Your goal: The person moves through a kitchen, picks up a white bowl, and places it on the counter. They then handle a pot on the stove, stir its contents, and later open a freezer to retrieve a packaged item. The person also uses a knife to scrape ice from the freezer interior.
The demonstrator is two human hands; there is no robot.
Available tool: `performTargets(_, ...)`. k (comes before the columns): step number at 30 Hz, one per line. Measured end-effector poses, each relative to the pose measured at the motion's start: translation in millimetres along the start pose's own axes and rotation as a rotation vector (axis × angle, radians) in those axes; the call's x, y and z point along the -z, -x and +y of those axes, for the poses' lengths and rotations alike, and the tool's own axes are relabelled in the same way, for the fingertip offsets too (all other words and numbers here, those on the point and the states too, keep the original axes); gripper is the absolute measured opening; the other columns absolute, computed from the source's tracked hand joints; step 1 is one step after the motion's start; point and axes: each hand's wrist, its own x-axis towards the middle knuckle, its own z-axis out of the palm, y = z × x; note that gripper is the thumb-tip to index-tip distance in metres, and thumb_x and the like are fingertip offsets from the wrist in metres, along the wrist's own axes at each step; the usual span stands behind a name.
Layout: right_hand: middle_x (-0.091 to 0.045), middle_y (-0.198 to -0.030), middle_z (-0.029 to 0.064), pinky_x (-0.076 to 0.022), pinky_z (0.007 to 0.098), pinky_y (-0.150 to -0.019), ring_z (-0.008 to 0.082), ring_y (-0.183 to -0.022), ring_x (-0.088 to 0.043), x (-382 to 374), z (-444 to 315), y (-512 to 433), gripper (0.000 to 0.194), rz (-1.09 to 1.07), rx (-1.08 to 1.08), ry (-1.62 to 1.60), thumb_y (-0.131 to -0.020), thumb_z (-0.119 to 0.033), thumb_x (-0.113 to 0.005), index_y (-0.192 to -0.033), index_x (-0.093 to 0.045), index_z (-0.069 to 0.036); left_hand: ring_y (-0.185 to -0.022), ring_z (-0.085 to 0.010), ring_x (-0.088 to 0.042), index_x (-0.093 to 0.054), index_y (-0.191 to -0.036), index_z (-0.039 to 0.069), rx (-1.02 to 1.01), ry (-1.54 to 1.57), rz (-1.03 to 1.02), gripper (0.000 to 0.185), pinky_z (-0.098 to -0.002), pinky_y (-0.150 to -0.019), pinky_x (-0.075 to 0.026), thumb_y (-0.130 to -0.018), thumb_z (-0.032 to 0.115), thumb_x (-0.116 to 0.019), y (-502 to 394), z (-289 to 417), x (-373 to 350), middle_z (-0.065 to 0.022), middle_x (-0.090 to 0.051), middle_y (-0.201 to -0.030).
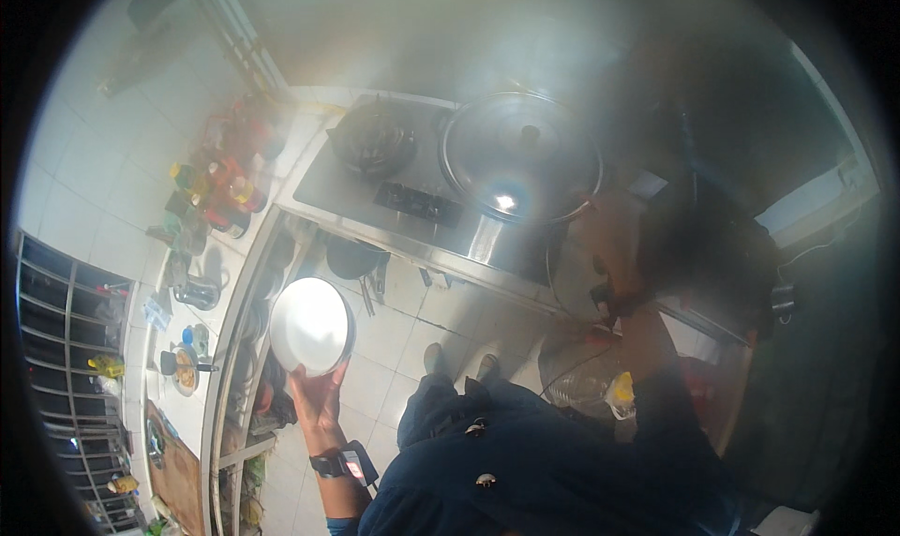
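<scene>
My left hand (320,392) grips the lower edge of a round white bowl (309,325), held out over the floor beside the counter. Glare on the bowl's white surface hides any detail in it. Haze blurs my right hand (610,251), whose fingertips are near the right rim of a wide steel pot (450,160) on the stove. Over that pot lies a shiny lid (520,153) with a dark knob. Whether the right fingers touch the rim or hold anything is unclear.
A gas stove (323,184) has another burner (373,139) at left. Several bottles (225,191) crowd the left counter, with a metal container (197,292), a dish of food (185,374) and a wooden cutting board (176,469). Pans (355,255) hang below the counter. Steam clouds the upper right.
</scene>
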Motion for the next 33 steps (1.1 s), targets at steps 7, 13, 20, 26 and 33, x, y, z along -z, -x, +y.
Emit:
performTargets(7,-0.06,-0.106,0.0199,-0.042,0.0447,-0.092,0.0347,-0.1,-0.056,-22,-30,-112,0.031,-0.056,0.181,0.041,-0.088,-0.018,-0.044,-0.112,-0.058,-0.003,-0.121,-0.0401,-0.041,-0.027,-0.138,0.003,-0.023,-0.076,0.003,0.065,-0.0549,-0.093,-0.046,-0.082,0.018,-0.058,0,9,-1,-0.02,-0.035,-0.136)
performTargets(13,-0.061,-0.108,0.0194,-0.0427,0.0422,-0.091,0.0341,-0.103,-0.057,-137,10,-185,0.029,-0.116,0.251,0.18,-0.087,-0.016,-0.044,-0.107,-0.061,-0.003,-0.123,-0.0392,-0.04,-0.029,-0.137,0.004,-0.122,-0.264,0.062,0.068,-0.057,-0.094,-0.045,-0.08,0.017,-0.063,0,15,4,-0.0182,-0.036,-0.137)
performTargets(20,-0.061,-0.11,0.0183,-0.0408,0.04,-0.095,0.0333,-0.105,-0.056,-174,34,-197,0.028,-0.266,0.282,0.289,-0.086,-0.017,-0.046,-0.106,-0.062,-0.005,-0.124,-0.0388,-0.038,-0.03,-0.137,0.006,-0.067,-0.123,0.055,0.071,-0.0575,-0.096,-0.042,-0.078,0.016,-0.067,-12,16,22,-0.0168,-0.036,-0.138)
performTargets(26,-0.061,-0.108,0.0195,-0.0413,0.0409,-0.094,0.034,-0.104,-0.056,-159,28,-189,0.028,-0.267,0.264,0.291,-0.086,-0.017,-0.046,-0.105,-0.062,-0.003,-0.123,-0.0391,-0.039,-0.029,-0.137,0.005,-0.011,0.021,0.052,0.075,-0.0573,-0.095,-0.043,-0.075,0.016,-0.069,-15,28,24,-0.0179,-0.035,-0.137)
performTargets(33,-0.061,-0.106,0.0208,-0.0419,0.0419,-0.093,0.0349,-0.103,-0.057,-87,-34,-160,0.028,-0.047,0.312,0.171,-0.086,-0.017,-0.046,-0.103,-0.062,-0.002,-0.126,-0.0392,-0.035,-0.026,-0.139,0.005,0.031,-0.025,0.029,0.077,-0.0595,-0.098,-0.039,-0.075,0.016,-0.067,-32,26,46,-0.018,-0.031,-0.14)
